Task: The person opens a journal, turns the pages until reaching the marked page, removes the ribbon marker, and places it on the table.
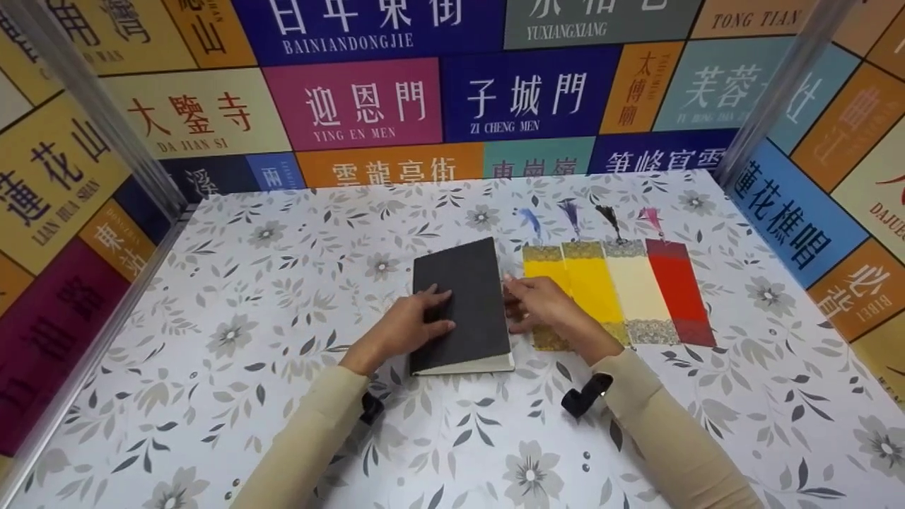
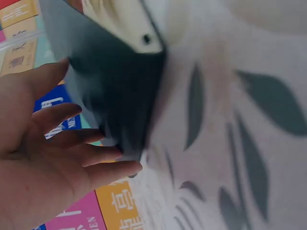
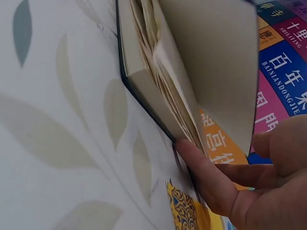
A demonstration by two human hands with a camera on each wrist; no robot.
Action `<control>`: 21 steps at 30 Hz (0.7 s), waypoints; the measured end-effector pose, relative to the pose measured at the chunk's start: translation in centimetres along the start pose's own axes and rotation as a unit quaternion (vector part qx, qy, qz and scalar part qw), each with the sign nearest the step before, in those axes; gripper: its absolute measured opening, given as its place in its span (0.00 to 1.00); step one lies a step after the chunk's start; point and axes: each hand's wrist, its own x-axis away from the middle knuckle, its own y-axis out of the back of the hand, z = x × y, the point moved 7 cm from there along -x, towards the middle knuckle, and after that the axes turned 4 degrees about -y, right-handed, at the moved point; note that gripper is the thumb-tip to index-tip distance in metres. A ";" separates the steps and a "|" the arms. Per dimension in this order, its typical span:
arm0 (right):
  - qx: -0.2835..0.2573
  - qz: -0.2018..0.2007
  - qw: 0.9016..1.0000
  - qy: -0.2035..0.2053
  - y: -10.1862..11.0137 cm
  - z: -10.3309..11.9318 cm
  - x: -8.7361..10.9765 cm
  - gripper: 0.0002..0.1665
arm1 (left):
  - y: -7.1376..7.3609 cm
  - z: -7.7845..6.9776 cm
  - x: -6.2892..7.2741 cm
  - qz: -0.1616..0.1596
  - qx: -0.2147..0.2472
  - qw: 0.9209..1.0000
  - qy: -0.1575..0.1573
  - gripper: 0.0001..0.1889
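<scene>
A black-covered notebook [image 1: 463, 304] lies on the patterned tabletop, its front cover lifted a little from the cream pages [image 3: 165, 72]. My left hand [image 1: 410, 325] touches the cover from the left; in the left wrist view its relaxed fingers [image 2: 105, 170] are spread against the dark cover [image 2: 108, 72]. My right hand [image 1: 544, 307] is at the notebook's right edge. In the right wrist view one fingertip [image 3: 184, 146] of it meets the edge of the book, and the inside of the raised cover [image 3: 220, 57] shows above the pages. Nothing is gripped by either hand.
To the right lie tasselled bookmarks: two yellow ones [image 1: 597, 286], a cream one [image 1: 640, 290] and a red one [image 1: 679, 290]. My right forearm passes over the lower part of the yellow ones. Colourful panels [image 1: 368, 99] with lettering stand behind and at both sides.
</scene>
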 end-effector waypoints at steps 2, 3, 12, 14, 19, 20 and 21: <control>-0.001 0.005 1.000 0.000 -0.2 -0.1 0.1 0.31 | -0.7 0.0 -0.1 0.019 -0.015 1.000 0.004 0.30; 0.005 0.008 1.000 0.004 -0.3 -0.1 0.2 0.33 | -1.0 0.0 -0.1 0.028 -0.025 0.999 0.007 0.30; 0.082 -0.017 0.996 0.022 -0.7 0.0 0.5 0.42 | -1.8 0.1 0.2 0.083 -0.083 0.992 0.038 0.32; 0.105 -0.026 0.994 0.028 -0.7 0.2 0.7 0.42 | -1.7 0.0 0.3 0.089 -0.088 0.991 0.035 0.32; 0.108 -0.029 0.993 0.035 -0.8 0.5 0.9 0.40 | -0.6 -0.1 0.0 0.069 -0.093 0.993 0.021 0.27; 0.108 -0.027 0.993 0.034 -0.7 0.6 1.0 0.38 | -0.2 -0.1 -0.1 0.062 -0.094 0.993 0.021 0.26; 0.113 -0.023 0.993 0.034 -0.5 0.8 1.0 0.37 | 0.1 0.0 -0.3 0.053 -0.096 0.994 0.021 0.26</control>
